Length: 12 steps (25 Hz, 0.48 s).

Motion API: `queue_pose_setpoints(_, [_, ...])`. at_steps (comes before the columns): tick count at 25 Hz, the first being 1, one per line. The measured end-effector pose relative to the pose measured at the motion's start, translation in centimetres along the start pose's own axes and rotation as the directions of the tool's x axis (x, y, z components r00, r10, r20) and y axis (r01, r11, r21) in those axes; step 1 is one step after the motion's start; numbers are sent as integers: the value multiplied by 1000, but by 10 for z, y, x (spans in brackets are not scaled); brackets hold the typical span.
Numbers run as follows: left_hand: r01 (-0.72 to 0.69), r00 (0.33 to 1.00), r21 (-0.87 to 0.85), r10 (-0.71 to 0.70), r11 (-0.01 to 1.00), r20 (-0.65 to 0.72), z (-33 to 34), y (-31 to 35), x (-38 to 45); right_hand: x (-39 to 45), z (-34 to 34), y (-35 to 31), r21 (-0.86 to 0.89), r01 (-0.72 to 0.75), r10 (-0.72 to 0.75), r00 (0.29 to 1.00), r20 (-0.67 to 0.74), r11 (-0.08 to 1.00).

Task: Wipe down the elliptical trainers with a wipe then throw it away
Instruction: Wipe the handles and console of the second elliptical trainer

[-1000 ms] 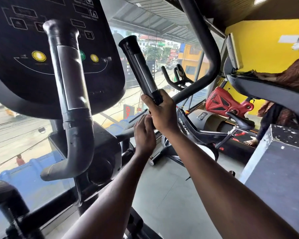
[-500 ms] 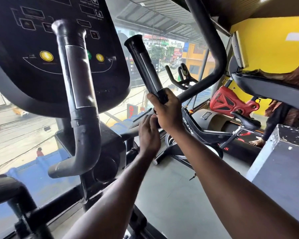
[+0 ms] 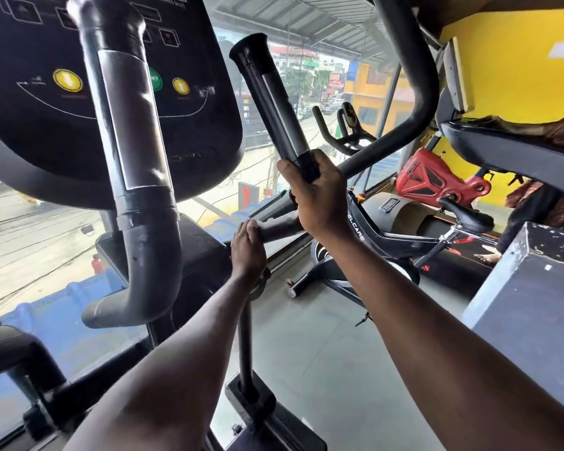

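Observation:
I stand at the elliptical trainer, its dark console at upper left. A grey fixed handle rises in front of the console. My right hand grips the base of the black right handle, which points up and to the left. Just below, my left hand curls its fingers over the grey crossbar that leads to that handle. No wipe shows in either hand; anything under the palms is hidden.
The trainer's curved moving arm sweeps overhead at right. A black spin bike and a red machine stand beyond on the grey floor. A grey box sits at right, near a person's clothing. Windows face the street.
My left hand has slid down and left along the crossbar, away from my right hand. My right hand keeps its grip on the handle base.

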State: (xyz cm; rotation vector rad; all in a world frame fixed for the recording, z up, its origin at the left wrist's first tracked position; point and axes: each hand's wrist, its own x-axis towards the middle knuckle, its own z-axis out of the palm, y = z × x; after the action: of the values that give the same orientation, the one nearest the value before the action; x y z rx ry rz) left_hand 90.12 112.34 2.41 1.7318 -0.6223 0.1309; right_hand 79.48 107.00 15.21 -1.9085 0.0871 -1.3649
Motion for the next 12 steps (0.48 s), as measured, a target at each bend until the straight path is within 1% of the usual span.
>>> queue_pose_setpoints(2, [53,998,10,-54,999,23,-1,2,3,0,0,0,1,0,0,1000,5,1000])
queue_pose_setpoints(3, [58,998,12,-58,998,25,-3,7,1,0,0,0,2,-1,1,1000,4,1000])
queue_pose_setpoints(4, [59,998,-15,-59,998,25,-4,14,-1,0,0,0,1,-3,3,1000,1,1000])
queue_pose_setpoints(6, [59,998,-144,-59,988,4,-6,37,-10,0,1,0,-5,-3,3,1000,-6,1000])
queue_pose_setpoints(8, [16,1000,-221,-21,975,-20,-3,59,-19,-1,0,-1,-4,4,-4,1000,-18,1000])
queue_pose_setpoints(10, [-41,999,-247,41,968,-5,1,75,-27,-1,0,-2,-11,10,-11,1000,-23,1000])
queue_pose_setpoints(12, [-102,995,-295,98,950,-27,5,83,-33,-2,-1,-4,-19,11,-11,1000,-26,1000])
